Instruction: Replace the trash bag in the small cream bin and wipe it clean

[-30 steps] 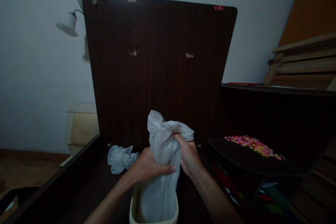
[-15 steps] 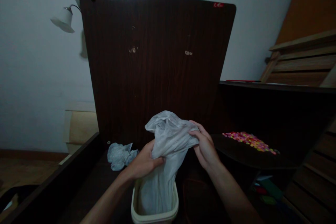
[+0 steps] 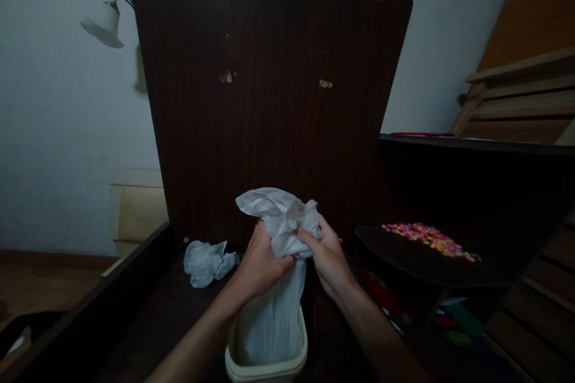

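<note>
A white plastic bag (image 3: pixel 275 311) hangs down into a small cream bin (image 3: pixel 265 370) at the bottom centre. Both hands grip the bag's bunched top. My left hand (image 3: pixel 259 264) is closed round the neck of the bag from the left. My right hand (image 3: pixel 327 258) pinches the gathered plastic from the right. The loose top of the bag sticks up crumpled above my fingers.
A second crumpled white bag (image 3: pixel 206 261) lies on the dark surface to the left. A tall dark wooden board (image 3: pixel 269 96) stands upright behind. A dark tray with colourful small pieces (image 3: pixel 424 237) sits at right. A wall lamp (image 3: pixel 102 27) hangs at upper left.
My right hand has come back in from the side and closed on the bag's top. My left hand has moved higher on the neck, bunching the plastic together.
</note>
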Demonstrator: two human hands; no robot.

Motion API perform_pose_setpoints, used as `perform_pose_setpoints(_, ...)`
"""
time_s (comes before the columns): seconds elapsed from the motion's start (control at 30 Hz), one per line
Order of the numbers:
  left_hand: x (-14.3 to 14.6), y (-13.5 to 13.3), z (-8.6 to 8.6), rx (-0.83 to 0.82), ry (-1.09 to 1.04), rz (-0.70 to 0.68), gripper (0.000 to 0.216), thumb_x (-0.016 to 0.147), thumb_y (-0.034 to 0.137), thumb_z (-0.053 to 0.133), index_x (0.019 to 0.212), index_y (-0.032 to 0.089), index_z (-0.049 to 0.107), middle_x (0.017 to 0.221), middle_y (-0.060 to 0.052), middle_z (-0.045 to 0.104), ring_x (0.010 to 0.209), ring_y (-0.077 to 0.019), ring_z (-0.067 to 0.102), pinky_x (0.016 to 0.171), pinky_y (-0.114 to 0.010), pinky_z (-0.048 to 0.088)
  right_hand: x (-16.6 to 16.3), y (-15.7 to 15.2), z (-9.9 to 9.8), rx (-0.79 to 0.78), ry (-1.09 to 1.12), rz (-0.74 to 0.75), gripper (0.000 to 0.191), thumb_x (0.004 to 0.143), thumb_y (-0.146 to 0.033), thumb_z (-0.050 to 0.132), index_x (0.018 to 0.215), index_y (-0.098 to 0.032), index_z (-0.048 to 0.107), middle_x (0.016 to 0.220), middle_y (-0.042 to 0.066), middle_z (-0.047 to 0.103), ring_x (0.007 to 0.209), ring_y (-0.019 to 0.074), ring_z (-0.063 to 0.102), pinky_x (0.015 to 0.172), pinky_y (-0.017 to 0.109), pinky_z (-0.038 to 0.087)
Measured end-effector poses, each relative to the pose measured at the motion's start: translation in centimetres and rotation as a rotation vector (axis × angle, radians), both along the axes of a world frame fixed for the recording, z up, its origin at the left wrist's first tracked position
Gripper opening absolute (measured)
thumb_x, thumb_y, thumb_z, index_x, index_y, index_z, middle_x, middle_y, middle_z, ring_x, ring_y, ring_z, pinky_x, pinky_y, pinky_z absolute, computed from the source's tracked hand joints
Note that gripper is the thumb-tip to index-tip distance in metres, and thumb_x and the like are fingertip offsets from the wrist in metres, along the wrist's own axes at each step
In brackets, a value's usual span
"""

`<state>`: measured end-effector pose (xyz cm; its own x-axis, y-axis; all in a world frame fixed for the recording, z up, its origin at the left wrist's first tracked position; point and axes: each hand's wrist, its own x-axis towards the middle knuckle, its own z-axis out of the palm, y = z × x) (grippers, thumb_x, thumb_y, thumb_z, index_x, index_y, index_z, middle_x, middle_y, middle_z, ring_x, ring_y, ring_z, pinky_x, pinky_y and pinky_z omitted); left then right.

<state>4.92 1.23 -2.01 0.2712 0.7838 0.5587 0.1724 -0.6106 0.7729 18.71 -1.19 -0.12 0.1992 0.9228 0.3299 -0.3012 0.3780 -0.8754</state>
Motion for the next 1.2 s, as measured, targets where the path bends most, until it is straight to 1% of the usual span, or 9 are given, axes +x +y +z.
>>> perform_pose_setpoints(0.2, -1.1, 0.1, 0.2, -0.3, -0.006, -0.269, 0.048, 0.073, 0.016, 0.061, 0.12, 0.015, 0.06, 0.117, -0.009, 0.071, 0.112, -0.0277, 0.064, 0.101, -0.043, 0.05, 1.9, 1.1, 0.9, 0.01, 0.131, -0.053, 0.052, 0.062, -0.028, 0.081, 0.11, -0.022, 0.061, 0.099, 0.005, 0.076, 0.096, 0.0257, 0.071, 0.089, 0.04, 0.055)
perform_pose_setpoints(0.3, -1.5, 0.2, 0.2, -0.34, 0.041, -0.3, 0.034, 0.075, 0.017, 0.057, 0.108, 0.015, 0.066, 0.102, -0.006, 0.073, 0.105, -0.0269, 0.066, 0.098, -0.043, 0.051, 4.0, 1.6, 0.4, 0.018, -0.007, -0.307, 0.058, 0.061, -0.025, 0.077, 0.116, -0.021, 0.058, 0.11, 0.01, 0.071, 0.106, 0.0292, 0.068, 0.097, 0.05, 0.052)
perform_pose_setpoints(0.4, -1.5, 0.4, 0.2, -0.346, -0.027, -0.286, 0.045, 0.072, 0.016, 0.059, 0.117, 0.015, 0.063, 0.106, -0.006, 0.072, 0.106, -0.0264, 0.065, 0.1, -0.043, 0.05, 5.2, 0.5, 0.0, 0.313, -0.371, -0.628, 0.062, 0.067, -0.016, 0.067, 0.128, -0.022, 0.056, 0.138, 0.015, 0.057, 0.131, 0.0327, 0.054, 0.112, 0.057, 0.041)
perform_pose_setpoints(0.5, -1.2, 0.5, 0.5, -0.364, -0.098, -0.304, 0.063, 0.07, 0.017, 0.065, 0.131, 0.015, 0.054, 0.116, -0.009, 0.071, 0.11, -0.0274, 0.065, 0.1, -0.045, 0.051, 5.0, -1.5, 0.4, 0.672, -0.875, -0.406, 0.079, 0.071, -0.006, 0.057, 0.146, -0.025, 0.045, 0.151, 0.013, 0.049, 0.146, 0.0317, 0.041, 0.12, 0.056, 0.033)
perform_pose_setpoints(0.57, -0.9, 0.3, 1.0, -0.33, -0.128, -0.332, 0.069, 0.07, 0.017, 0.068, 0.137, 0.014, 0.05, 0.127, -0.012, 0.067, 0.118, -0.0294, 0.063, 0.103, -0.047, 0.05, 4.5, -2.4, 0.7, 0.755, -1.231, -0.113, 0.092, 0.07, 0.0, 0.053, 0.156, -0.025, 0.033, 0.16, 0.012, 0.041, 0.154, 0.0308, 0.027, 0.123, 0.056, 0.029)
perform_pose_setpoints(0.63, -0.8, -0.1, 1.6, -0.285, -0.139, -0.367, 0.074, 0.069, 0.016, 0.069, 0.14, 0.016, 0.047, 0.137, -0.013, 0.062, 0.126, -0.0307, 0.059, 0.106, -0.047, 0.05, 4.1, -2.3, 1.0, 0.812, -1.484, 0.005, 0.097, 0.071, 0.005, 0.048, 0.161, -0.024, 0.025, 0.167, 0.011, 0.03, 0.159, 0.0298, 0.01, 0.125, 0.058, 0.023)
perform_pose_setpoints(0.73, -1.0, -0.7, 2.2, -0.285, -0.126, -0.4, 0.074, 0.068, 0.013, 0.067, 0.14, 0.02, 0.048, 0.141, -0.012, 0.06, 0.128, -0.0301, 0.059, 0.106, -0.046, 0.05, 4.0, -1.0, 1.1, 0.874, -1.664, -0.048, 0.091, 0.078, 0.008, 0.047, 0.16, -0.026, 0.028, 0.169, 0.009, 0.026, 0.159, 0.03, 0.007, 0.125, 0.059, 0.019)
perform_pose_setpoints(0.93, -1.8, -0.2, 1.4, -0.296, -0.114, -0.237, 0.057, 0.065, 0.019, 0.077, 0.119, 0.018, 0.059, 0.123, -0.009, 0.067, 0.123, -0.0283, 0.06, 0.111, -0.048, 0.044, 3.8, 0.3, 2.4, 0.807, -1.875, -0.125, 0.064, 0.086, -0.004, 0.059, 0.146, -0.022, 0.051, 0.135, 0.014, 0.063, 0.122, 0.0294, 0.055, 0.105, 0.051, 0.041)
perform_pose_setpoints(1.2, -1.9, -1.2, 0.2, -0.385, 0.142, -0.194, 0.062, 0.064, 0.041, 0.087, 0.114, 0.015, 0.061, 0.106, -0.008, 0.071, 0.099, -0.027, 0.066, 0.093, -0.046, 0.053, 2.5, 0.2, 4.3, 0.674, -1.911, -0.09, 0.021, 0.081, -0.007, 0.063, 0.099, -0.015, 0.073, 0.098, 0.011, 0.066, 0.105, 0.0284, 0.055, 0.094, 0.043, 0.045)
